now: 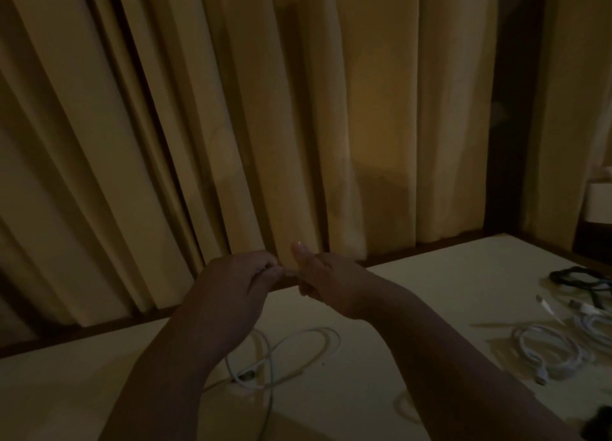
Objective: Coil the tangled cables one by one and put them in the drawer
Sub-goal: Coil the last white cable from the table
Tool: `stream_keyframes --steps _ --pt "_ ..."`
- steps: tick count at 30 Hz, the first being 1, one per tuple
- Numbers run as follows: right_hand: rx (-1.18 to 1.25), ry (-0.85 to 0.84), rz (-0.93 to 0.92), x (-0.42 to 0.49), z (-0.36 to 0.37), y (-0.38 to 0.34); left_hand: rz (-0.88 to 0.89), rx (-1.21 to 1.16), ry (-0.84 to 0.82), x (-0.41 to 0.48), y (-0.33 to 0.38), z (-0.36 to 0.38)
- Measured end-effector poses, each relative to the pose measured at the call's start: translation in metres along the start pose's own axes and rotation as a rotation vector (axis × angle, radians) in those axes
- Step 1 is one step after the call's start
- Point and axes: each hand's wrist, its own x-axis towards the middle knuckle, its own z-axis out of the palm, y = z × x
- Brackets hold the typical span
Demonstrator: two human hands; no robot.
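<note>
I hold both hands up close together above the surface (430, 288). My left hand (231, 285) pinches a thin white cable (288, 270) at its fingertips. My right hand (326, 285), thumb raised and fingers curled, grips the short stretch that runs across to it. Below my wrists, loose cable loops (298, 343) lie on the surface; in this dim light I cannot tell if they belong to the same cable. Well off to my right hand's side sit a heap of white cables (556, 348) and, beyond it, a black cable (583, 280). A curtain (298, 109) hangs past my hands.
</note>
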Motion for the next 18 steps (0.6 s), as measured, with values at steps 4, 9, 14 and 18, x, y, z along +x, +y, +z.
stream_keyframes --steps 4,9,14,18 --pt "0.409 -0.278 0.082 0.001 -0.006 -0.003 0.050 -0.046 0.085 0.001 -0.012 0.001" --pt "0.866 -0.507 0.058 -0.003 -0.014 -0.016 0.110 -0.108 0.193 0.001 -0.017 0.015" --pt "1.260 -0.456 0.015 -0.002 -0.011 -0.022 0.058 -0.313 0.212 0.001 -0.006 0.033" --pt "1.530 -0.351 -0.041 -0.004 -0.011 -0.025 -0.039 -0.411 0.191 0.001 0.008 0.040"
